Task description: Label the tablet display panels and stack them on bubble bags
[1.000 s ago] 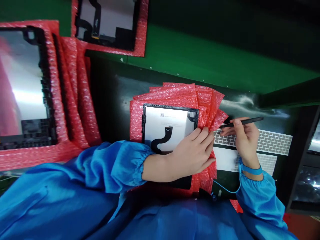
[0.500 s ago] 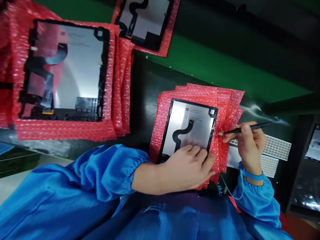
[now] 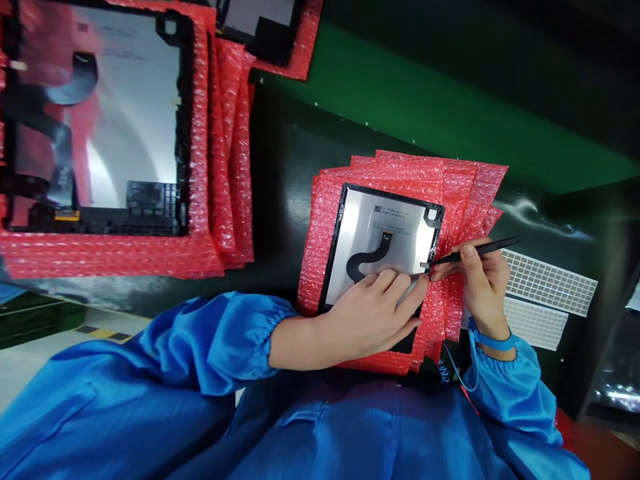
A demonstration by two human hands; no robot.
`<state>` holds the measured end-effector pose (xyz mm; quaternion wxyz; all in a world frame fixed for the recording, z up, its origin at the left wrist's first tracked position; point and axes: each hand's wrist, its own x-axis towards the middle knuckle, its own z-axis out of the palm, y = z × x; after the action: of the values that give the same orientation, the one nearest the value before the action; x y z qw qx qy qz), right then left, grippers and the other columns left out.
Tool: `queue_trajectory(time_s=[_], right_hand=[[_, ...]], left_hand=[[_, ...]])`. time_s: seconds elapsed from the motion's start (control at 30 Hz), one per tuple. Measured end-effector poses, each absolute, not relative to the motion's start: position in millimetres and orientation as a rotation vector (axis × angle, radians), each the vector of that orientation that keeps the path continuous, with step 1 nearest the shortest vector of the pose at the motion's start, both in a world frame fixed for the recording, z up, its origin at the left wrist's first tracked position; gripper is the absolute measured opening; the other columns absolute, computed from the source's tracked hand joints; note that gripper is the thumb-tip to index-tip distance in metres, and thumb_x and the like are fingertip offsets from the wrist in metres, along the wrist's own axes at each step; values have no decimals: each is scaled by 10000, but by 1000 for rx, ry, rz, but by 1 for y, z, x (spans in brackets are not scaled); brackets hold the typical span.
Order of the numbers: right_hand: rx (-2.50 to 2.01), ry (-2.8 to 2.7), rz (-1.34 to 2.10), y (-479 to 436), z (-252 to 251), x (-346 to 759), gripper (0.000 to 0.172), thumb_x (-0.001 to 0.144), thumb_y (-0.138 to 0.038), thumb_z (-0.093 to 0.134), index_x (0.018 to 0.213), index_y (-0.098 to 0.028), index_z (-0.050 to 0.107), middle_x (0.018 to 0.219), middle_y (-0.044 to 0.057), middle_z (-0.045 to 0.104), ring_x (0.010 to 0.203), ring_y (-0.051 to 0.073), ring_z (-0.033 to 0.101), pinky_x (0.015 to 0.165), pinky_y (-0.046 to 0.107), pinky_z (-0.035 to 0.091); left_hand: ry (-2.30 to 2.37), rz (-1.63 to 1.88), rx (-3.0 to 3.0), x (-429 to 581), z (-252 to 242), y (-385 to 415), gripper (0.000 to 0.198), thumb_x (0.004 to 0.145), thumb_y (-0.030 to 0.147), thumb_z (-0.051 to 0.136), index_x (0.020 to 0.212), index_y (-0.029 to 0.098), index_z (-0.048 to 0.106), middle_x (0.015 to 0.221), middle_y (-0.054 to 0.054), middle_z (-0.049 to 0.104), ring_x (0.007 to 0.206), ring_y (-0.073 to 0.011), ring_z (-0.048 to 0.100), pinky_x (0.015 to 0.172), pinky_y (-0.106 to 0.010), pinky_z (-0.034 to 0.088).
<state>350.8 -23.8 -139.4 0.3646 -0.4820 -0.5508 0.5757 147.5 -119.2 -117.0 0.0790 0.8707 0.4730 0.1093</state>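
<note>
A display panel [image 3: 353, 230] with a silver back, black frame and curved black ribbon cable [image 3: 373, 257] lies tilted on a stack of red bubble-wrap sheets [image 3: 313, 267]. Across its lower part rests my left hand [image 3: 357, 320], its fingers loosely bent and apart. The index fingertip touches the panel's right edge and hides part of it. Black tweezers [image 3: 493, 247] are pinched in my right hand [image 3: 480, 280]. Their tip meets the right edge, at a small pale tab or sticker [image 3: 425, 266] close to my left index fingertip.
To the left, a larger-looking panel [image 3: 140, 100] lies on stacked red bubble wrap [image 3: 200, 253]. Another panel [image 3: 273, 33] shows at the top. White grid sheets [image 3: 555, 283] lie right of my right hand. A coiled blue cord [image 3: 443, 371] hangs by my wristband [image 3: 495, 341].
My right hand has moved left with the tweezers, bringing the small pale piece from beside the panel onto its right edge. My left index finger has shifted up that edge. The view has shifted.
</note>
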Motion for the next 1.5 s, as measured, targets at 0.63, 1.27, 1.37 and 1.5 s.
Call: queue_trajectory(time_s=[0.63,1.27,1.37,1.5], right_hand=[[-1297,-1428,1482,-25,-142,352,310,1016,-612,671,982,-306,632,672,-26,745,563,213,759,562,389,681],[-1342,-1342,1093,-38,-110,431,210,1001,-409,769,930,-213,739,668,-6,776,480,181,730,473,291,611],[-1457,-1383,1107,-57,-120,455,221,1000,-422,774,947,-210,745,675,9,781,517,196,754,503,298,628],[-1533,-1402,1078,-73,-130,481,202,1019,-424,743,953,-234,746,647,-1,763,523,214,756,513,322,643]], left_hand=[[1422,266,2580,147,-114,-117,604,1092,445,519,1514,12,518,1152,-166,695,998,-280,645,794,-382,567],[1451,137,2710,159,-88,-92,530,1074,500,560,1314,45,687,1030,-167,721,889,-290,698,668,-370,535],[1171,294,2821,180,-88,-98,574,1068,532,558,1370,63,694,1286,-190,733,1127,-324,688,888,-420,561],[800,226,2875,217,-109,-112,680,1026,591,607,1497,102,643,1656,-152,537,1425,-334,555,1147,-446,462]])
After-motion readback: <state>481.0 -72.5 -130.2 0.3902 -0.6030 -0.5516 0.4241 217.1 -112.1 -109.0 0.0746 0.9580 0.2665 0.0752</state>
